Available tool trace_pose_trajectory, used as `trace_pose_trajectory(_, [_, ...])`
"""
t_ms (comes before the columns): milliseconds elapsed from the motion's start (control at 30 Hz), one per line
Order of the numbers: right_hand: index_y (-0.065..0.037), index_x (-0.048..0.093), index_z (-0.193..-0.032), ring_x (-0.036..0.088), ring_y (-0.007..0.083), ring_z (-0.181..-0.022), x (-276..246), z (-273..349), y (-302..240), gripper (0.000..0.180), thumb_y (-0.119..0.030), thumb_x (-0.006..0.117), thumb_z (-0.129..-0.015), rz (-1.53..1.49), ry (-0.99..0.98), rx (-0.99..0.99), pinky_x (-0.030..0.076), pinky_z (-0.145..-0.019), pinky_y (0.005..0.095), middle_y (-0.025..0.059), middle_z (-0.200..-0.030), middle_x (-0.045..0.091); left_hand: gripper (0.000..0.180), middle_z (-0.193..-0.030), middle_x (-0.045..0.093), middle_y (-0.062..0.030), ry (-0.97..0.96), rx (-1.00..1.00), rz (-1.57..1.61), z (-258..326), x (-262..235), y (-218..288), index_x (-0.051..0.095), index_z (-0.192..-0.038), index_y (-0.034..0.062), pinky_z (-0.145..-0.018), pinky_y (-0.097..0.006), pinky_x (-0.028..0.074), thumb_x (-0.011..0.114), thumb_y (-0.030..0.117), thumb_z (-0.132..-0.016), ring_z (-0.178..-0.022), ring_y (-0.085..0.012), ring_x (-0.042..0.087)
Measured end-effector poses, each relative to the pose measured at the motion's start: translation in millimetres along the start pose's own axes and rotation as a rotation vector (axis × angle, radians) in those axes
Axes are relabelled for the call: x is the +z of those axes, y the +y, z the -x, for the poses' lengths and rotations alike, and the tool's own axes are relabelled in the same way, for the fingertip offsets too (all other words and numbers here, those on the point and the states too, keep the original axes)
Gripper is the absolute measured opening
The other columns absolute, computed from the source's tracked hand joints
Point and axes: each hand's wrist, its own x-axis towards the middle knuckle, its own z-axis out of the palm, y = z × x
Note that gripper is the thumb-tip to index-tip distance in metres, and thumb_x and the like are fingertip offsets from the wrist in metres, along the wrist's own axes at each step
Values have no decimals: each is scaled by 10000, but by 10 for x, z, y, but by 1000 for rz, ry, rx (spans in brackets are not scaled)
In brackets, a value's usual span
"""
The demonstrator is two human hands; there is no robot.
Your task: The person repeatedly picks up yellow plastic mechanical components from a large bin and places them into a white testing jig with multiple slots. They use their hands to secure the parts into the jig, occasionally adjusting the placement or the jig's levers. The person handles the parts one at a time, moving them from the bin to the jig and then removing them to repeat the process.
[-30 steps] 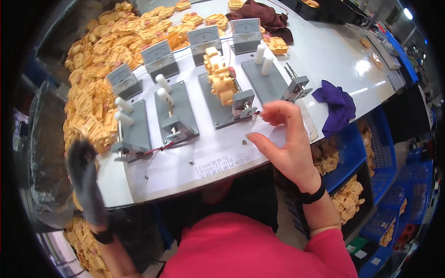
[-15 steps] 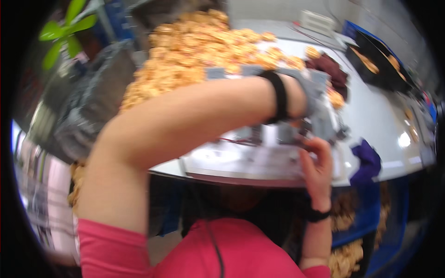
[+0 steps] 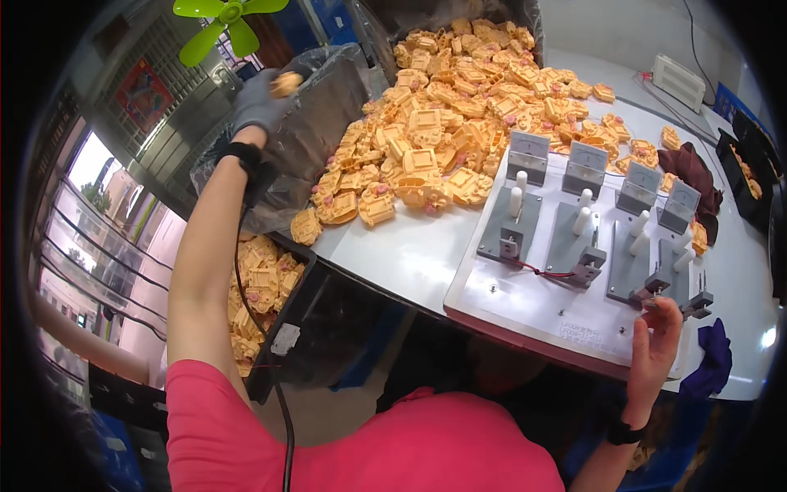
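My left hand (image 3: 256, 105), in a grey glove, is stretched far to the left with its fingers closed on a light-orange plastic part (image 3: 286, 84). That hand is above the plastic-lined bin (image 3: 316, 107) beside the table. At the right, my bare right hand (image 3: 658, 340) has its fingers bent and the thumb apart from the fingertips, with nothing visible between them. Its fingertips are at the small metal block of a grey station on the test fixture (image 3: 525, 316). Several meters (image 3: 584, 166) with dials stand along the fixture's back, behind white upright pegs (image 3: 581, 220).
A large heap of orange plastic parts (image 3: 426, 123) covers the table's left and back. More parts fill a crate (image 3: 266, 287) below the left edge. A purple cloth (image 3: 711, 358) lies right of the fixture; a brown cloth (image 3: 693, 174) lies behind. A green fan (image 3: 231, 12) is at upper left.
My left arm has swung from across the fixture to the far left, and an orange part now shows in that hand. My right hand stays by the fixture. The view has turned left.
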Motion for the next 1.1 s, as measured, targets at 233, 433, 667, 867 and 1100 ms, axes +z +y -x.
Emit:
trace_pose_trajectory(233, [-34, 478, -1307, 500, 120, -949, 2, 1, 14, 395, -42, 592, -929, 61, 34, -29, 395, -908, 271, 48, -1162, 550, 649, -1319, 572, -202, -86, -179, 263, 466, 498, -1110, 537, -1338, 72, -1041, -384, 426, 734, 249, -746, -1244, -326, 541])
trace_pose_trajectory(433, [-35, 444, -1354, 499, 113, -976, 12, -22, -8, 443, -37, 582, -933, 106, 67, -21, 387, -927, 263, 52, -1175, 548, 669, -1381, 509, -160, -537, 239, 669, 1115, 472, 831, 488, -1393, 125, -1067, -396, 391, 736, 250, -784, -1268, -305, 487])
trace_pose_trajectory(667, [-45, 452, -1355, 499, 103, -934, 61, -21, -21, 470, 10, 588, -908, 167, 70, -46, 396, -906, 255, 58, -1165, 555, 560, -1230, 597, -118, -808, 576, 367, 1274, 785, 1805, 585, -1282, 164, -1015, -411, 419, 740, 333, -771, -1182, -308, 521])
trace_pose_trajectory(867, [-49, 460, -1348, 510, 109, -925, 120, -34, -71, 457, -1, 587, -911, 206, 70, -38, 411, -890, 259, 65, -1152, 559, 407, -1029, 652, -90, -808, 420, 565, 1284, 686, 1698, 630, -1141, 123, -810, -368, 510, 742, 182, -754, -919, -284, 630])
trace_pose_trajectory(1100, [-25, 465, -1333, 500, 190, -1130, 115, -25, -110, 456, 8, 577, -892, 515, 244, -115, 403, -934, 332, 96, -1301, 505, 612, -1162, 633, -126, -376, -138, 1374, 1622, 207, 1452, 469, -1346, 63, -899, -344, 528, 749, 254, -837, -1060, -277, 647])
